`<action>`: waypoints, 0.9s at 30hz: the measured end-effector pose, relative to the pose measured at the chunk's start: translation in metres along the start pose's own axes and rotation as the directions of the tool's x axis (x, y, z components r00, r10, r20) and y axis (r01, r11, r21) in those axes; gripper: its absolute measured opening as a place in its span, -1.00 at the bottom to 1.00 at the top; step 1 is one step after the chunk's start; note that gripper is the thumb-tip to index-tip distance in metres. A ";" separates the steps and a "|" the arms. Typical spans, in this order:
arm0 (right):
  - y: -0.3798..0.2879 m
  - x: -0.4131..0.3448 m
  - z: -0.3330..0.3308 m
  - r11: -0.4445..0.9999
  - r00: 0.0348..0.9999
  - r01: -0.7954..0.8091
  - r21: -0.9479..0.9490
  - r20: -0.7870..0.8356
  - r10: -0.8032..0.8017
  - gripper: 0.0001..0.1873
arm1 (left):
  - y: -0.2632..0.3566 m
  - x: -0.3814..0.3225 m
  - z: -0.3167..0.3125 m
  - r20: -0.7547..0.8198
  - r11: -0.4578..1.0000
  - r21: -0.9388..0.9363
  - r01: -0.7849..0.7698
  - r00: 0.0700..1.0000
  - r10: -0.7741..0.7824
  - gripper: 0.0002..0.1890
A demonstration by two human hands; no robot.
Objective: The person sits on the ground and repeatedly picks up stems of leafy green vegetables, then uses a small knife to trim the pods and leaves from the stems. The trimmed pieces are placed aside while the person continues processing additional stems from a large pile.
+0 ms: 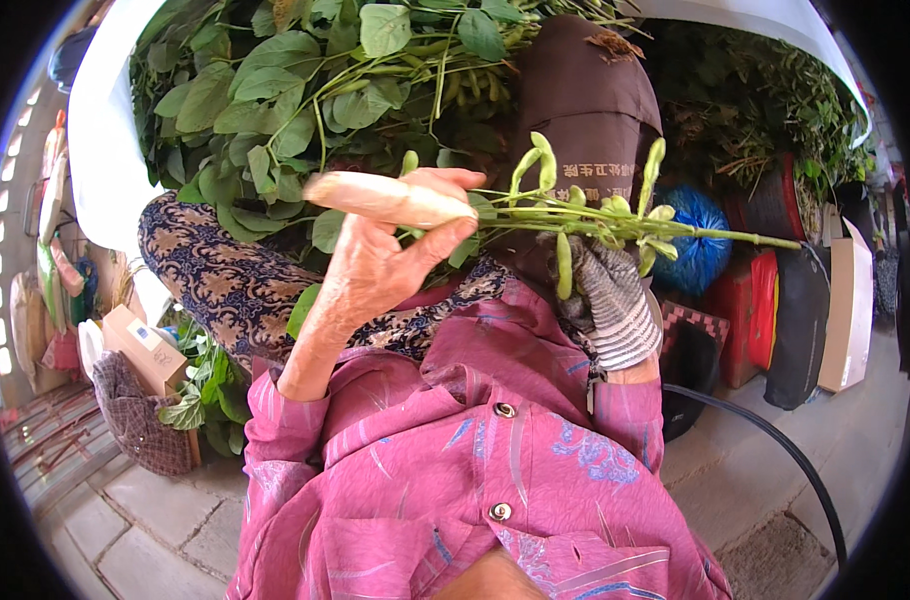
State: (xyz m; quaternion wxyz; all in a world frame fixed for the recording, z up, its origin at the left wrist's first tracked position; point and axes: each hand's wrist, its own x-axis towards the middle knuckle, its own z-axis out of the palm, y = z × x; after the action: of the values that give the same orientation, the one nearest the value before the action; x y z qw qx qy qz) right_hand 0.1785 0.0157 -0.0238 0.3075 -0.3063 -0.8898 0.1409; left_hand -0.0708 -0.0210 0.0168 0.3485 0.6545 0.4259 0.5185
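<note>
A green soybean stalk [740, 235] with plump pods lies crosswise in front of me, its bare cut end to the right. My right hand [609, 300], in a grey striped knit glove, grips it from below around the middle. One pod [564, 267] hangs in front of the glove. My bare left hand [384, 262] pinches the leafy left end between thumb and finger. A pale, bulky form [384, 199] runs along the index finger; whether it is a covering I cannot tell. Beyond the hands, leafy soybean plants [275, 90] are heaped over my lap.
Brown cloth [582, 82] bearing writing covers my right knee. More plants [755, 97] lie at far right, within a white sheet [99, 142]. A blue plastic bag [691, 240], a cardboard box [849, 307] and a black hose [792, 450] are rightward. Another box [144, 345] stands left.
</note>
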 end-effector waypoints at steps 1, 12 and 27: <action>0.008 -0.005 0.006 0.995 1.000 0.014 0.095 0.019 -0.016 -0.54 | -0.006 -0.001 0.001 0.043 0.999 0.001 -0.051 0.998 0.051 -0.88; -0.008 -0.007 -0.016 0.998 0.983 -0.058 -0.027 0.172 0.061 -0.49 | 0.005 0.008 0.012 -0.112 0.987 -0.125 0.097 0.987 -0.111 -0.92; -0.019 0.006 -0.020 0.754 0.784 -0.586 0.296 0.442 0.435 -0.61 | 0.036 0.033 0.035 0.021 0.861 -0.174 0.479 0.875 -0.483 -0.81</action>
State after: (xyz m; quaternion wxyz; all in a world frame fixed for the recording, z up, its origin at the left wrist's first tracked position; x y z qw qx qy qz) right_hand 0.1792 0.0060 0.0027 0.1529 -0.4381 -0.7575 0.4592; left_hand -0.0264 -0.0050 0.0537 0.5173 0.4885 0.5329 0.4580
